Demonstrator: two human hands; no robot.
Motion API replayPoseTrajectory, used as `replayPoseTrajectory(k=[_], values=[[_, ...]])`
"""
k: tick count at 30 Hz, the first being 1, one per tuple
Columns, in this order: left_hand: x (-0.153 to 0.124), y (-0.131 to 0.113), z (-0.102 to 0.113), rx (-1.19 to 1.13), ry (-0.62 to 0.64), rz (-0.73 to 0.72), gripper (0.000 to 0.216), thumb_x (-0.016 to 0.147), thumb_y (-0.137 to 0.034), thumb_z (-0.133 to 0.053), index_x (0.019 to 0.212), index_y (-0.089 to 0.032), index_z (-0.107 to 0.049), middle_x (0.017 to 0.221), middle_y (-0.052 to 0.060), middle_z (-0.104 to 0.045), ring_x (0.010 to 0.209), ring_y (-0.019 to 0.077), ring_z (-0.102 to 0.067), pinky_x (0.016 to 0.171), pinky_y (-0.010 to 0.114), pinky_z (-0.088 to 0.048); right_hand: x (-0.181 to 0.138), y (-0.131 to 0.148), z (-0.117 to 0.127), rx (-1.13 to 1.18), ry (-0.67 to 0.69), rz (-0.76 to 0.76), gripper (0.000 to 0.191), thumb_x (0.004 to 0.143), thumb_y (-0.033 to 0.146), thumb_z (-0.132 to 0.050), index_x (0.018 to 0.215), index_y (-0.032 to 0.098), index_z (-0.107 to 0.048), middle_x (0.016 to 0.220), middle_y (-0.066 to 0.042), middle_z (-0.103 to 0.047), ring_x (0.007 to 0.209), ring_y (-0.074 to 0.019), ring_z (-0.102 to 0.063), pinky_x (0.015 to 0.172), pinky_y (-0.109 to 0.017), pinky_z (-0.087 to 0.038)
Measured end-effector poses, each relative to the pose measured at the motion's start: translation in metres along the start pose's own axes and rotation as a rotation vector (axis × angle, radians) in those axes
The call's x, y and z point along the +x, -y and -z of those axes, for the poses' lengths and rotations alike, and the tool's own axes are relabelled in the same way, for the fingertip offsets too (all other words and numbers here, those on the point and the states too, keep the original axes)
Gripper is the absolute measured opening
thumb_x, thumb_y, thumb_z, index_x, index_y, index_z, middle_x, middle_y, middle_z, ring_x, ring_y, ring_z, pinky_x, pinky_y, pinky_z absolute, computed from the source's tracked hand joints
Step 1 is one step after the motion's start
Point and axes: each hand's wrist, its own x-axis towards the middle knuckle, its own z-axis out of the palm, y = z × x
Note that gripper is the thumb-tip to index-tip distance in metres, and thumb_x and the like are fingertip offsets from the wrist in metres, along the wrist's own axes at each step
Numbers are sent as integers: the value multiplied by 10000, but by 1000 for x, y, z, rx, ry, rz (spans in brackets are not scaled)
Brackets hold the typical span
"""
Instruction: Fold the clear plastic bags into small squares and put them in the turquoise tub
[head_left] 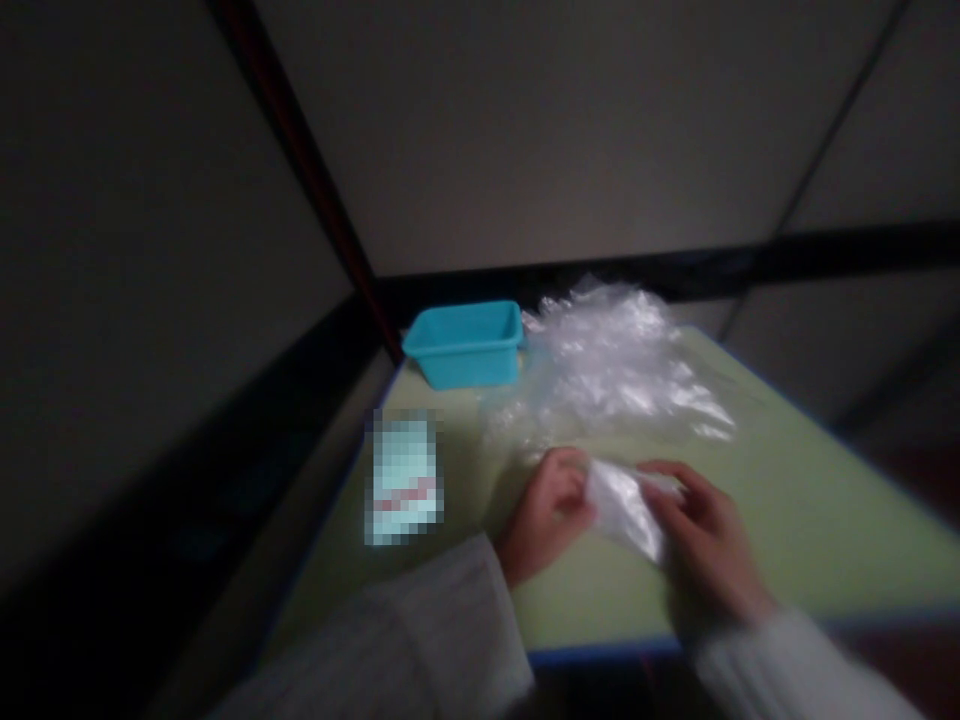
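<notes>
Between my two hands is a small clear plastic bag (626, 508), shiny and slightly blurred, held above the near part of the table. My left hand (551, 510) pinches its left edge with thumb and fingers. On the other side, my right hand (705, 525) grips the right edge, with the fingers bent over it. Whether anything is inside the bag cannot be made out. Just beyond my hands spreads a loose heap of clear plastic bags (622, 350).
A turquoise plastic basin (472, 360) stands at the table's far left corner, beside the heap. Nearer on the left lies a pale, pixelated rectangular item (405, 480). The yellow-green table (810, 520) has a blue edge, and grey panels rise behind it.
</notes>
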Motion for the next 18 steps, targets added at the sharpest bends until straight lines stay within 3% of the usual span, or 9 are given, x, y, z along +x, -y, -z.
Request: replayPoseTrajectory(k=[3,11,18], values=[[-1,1,0,60,16,-25,400,716,-126,-637,1087,-189,-501,927,26,-624,850,143,-609,748,246,-470,1,0,0,-8,45,-16,307,802,341,-677,1073,226,-590,648,6,-651,512,-109,-535,442,-193,-378],[1,-4,1,151,29,52,161,678,-101,-627,823,-149,-680,919,44,-631,842,161,-615,703,237,-489,-2,7,-2,-66,130,-24,335,809,354,-670,1099,228,-558,671,3,-643,544,-120,-547,461,-202,-391],[2,-4,3,106,-40,87,272,655,-81,-648,918,-138,-689,1006,80,-666,899,200,-639,724,257,-510,-2,10,-2,-188,137,66,387,820,334,-651,1176,233,-535,869,-44,-666,620,-138,-562,490,-226,-406]])
